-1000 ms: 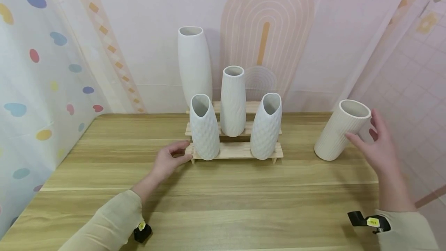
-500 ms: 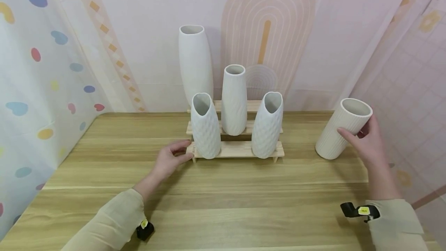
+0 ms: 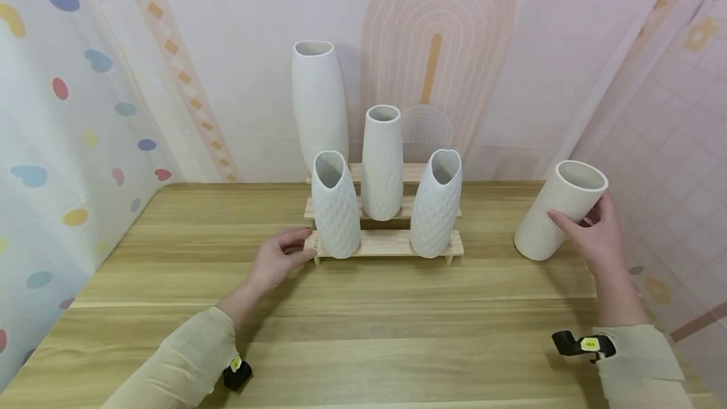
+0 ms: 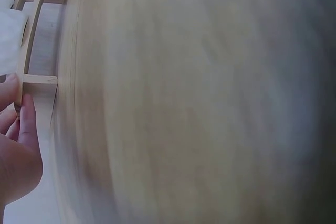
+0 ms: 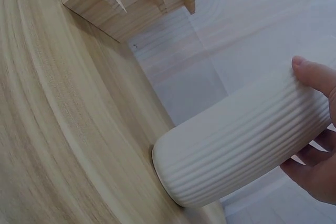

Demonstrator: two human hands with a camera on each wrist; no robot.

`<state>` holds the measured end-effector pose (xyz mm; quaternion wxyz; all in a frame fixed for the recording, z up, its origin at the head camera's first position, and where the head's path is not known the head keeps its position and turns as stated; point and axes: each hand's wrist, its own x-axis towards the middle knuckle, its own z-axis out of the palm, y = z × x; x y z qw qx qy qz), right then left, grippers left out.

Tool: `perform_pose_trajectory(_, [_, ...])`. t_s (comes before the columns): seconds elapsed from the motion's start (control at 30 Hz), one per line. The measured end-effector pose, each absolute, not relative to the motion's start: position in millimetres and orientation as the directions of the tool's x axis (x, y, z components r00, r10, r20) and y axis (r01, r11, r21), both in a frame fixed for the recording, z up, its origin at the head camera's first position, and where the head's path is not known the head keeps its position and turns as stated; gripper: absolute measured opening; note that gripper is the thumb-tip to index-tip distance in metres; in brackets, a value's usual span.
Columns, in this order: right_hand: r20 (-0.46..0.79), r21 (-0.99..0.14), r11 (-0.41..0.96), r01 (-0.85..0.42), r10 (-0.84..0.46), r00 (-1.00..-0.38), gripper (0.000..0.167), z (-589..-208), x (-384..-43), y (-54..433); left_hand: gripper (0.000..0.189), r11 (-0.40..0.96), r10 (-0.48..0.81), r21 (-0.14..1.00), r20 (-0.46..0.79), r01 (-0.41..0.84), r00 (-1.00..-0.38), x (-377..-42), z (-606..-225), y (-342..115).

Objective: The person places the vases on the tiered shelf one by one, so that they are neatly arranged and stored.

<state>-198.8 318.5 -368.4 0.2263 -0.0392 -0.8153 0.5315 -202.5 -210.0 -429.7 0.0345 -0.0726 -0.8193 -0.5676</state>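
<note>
My right hand (image 3: 599, 237) grips the ribbed white vase (image 3: 559, 213) near its top, thumb on the near side and fingers round the back. In the right wrist view the base of that ribbed vase (image 5: 231, 150) touches the table. At the middle, my left hand (image 3: 277, 260) pinches the left end of the lowest step of a tiered wooden stand (image 3: 385, 243). The left wrist view has the thumb on one face of that step (image 4: 27, 56) and fingers on the other.
Two dimpled vases (image 3: 336, 210) (image 3: 436, 207) stand on the front step. A slim textured vase (image 3: 382, 166) is on the middle step, and a tall smooth vase (image 3: 319, 106) at the back left. Patterned cloth (image 3: 250, 81) hangs behind the wooden table (image 3: 363, 346).
My right hand has moved left against the ribbed vase, its thumb and fingers closing round it. The vase barely shifts. My left hand stays at the stand.
</note>
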Motion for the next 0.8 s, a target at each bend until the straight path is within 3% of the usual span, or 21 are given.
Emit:
perform_pose_trajectory(0.47, [0.309, -0.878, 0.458, -0.137, 0.323, -0.894, 0.075, -352.2, -195.0, 306.6, 0.046, 0.376, 0.081, 0.912, 0.144, 0.164, -0.986, -205.8, -432.5, -207.2])
perform_pose_trajectory(0.8, [0.421, -0.880, 0.353, -0.319, 0.265, -0.867, 0.075, -303.3, -208.4, 280.2, 0.046, 0.397, 0.073, 0.905, 0.134, 0.152, -0.988, -204.3, -432.2, -210.6])
